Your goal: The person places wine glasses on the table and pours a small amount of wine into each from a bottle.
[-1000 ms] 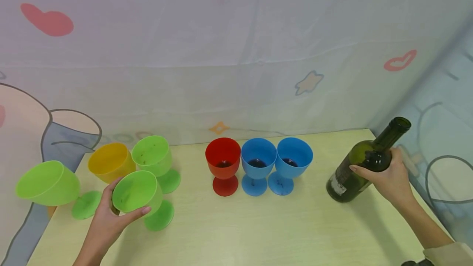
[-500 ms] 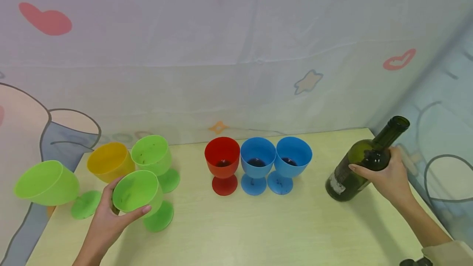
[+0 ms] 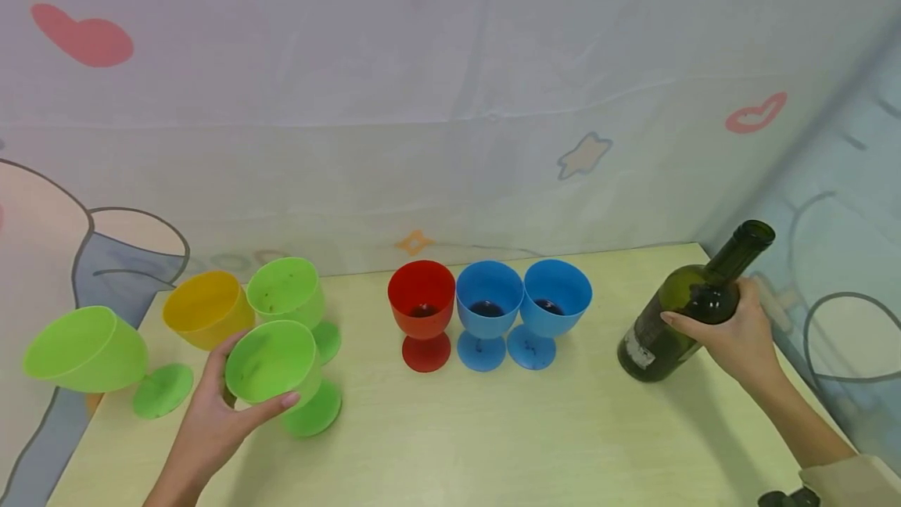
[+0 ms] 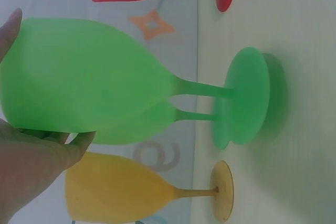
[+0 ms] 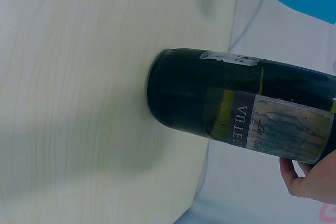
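My left hand [image 3: 221, 405] holds a green plastic goblet [image 3: 273, 364] by its bowl, thumb on the near side and fingers round the far side. In the left wrist view the foot of this goblet [image 4: 249, 95] casts a shadow close by on the tabletop. Behind it, another green goblet [image 3: 287, 292] is partly hidden. At the right my right hand [image 3: 739, 335] grips a dark green wine bottle [image 3: 658, 331] around its upper body. The right wrist view shows the labelled bottle [image 5: 236, 100] with its base at the tabletop.
A red goblet [image 3: 422, 300] and two blue goblets, one in the middle [image 3: 489, 300] and one at right [image 3: 556, 300], stand in a row with dark liquid inside. A yellow goblet [image 3: 207, 311] and a third green goblet [image 3: 87, 350] stand left on the pale table [image 3: 479, 436]. A printed cloth [image 3: 352, 100] hangs behind.
My left hand has shifted slightly right with the green goblet, which now covers more of the green one behind. My right hand and the bottle stay in place; the view has drifted slightly.
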The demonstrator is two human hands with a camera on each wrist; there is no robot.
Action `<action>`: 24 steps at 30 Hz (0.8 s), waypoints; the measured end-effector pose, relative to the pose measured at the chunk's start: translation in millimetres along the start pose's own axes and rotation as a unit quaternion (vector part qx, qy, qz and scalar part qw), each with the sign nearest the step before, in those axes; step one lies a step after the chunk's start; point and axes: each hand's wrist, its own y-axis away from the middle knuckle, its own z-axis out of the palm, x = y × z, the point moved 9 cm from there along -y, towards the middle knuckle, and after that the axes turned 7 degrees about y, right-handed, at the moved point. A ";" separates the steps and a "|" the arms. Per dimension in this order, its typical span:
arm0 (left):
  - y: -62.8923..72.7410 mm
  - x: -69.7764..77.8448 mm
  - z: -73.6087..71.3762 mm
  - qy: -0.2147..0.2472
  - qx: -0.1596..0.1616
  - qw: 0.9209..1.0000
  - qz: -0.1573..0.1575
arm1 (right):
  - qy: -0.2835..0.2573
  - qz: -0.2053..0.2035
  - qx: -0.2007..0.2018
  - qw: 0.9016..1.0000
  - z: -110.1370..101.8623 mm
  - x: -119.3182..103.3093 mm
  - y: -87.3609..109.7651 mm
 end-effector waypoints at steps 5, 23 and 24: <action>1.8 6.7 4.5 -0.009 -0.006 1.000 0.008 | -0.001 -0.003 0.000 1.000 1.3 0.5 -0.2; -1.5 29.8 32.9 -0.011 -0.041 0.999 0.021 | 0.001 -0.021 -0.005 1.000 3.2 -9.6 3.7; -2.1 31.4 35.7 -0.008 -0.045 0.999 0.023 | 0.001 -0.022 -0.006 1.000 3.9 -10.5 3.9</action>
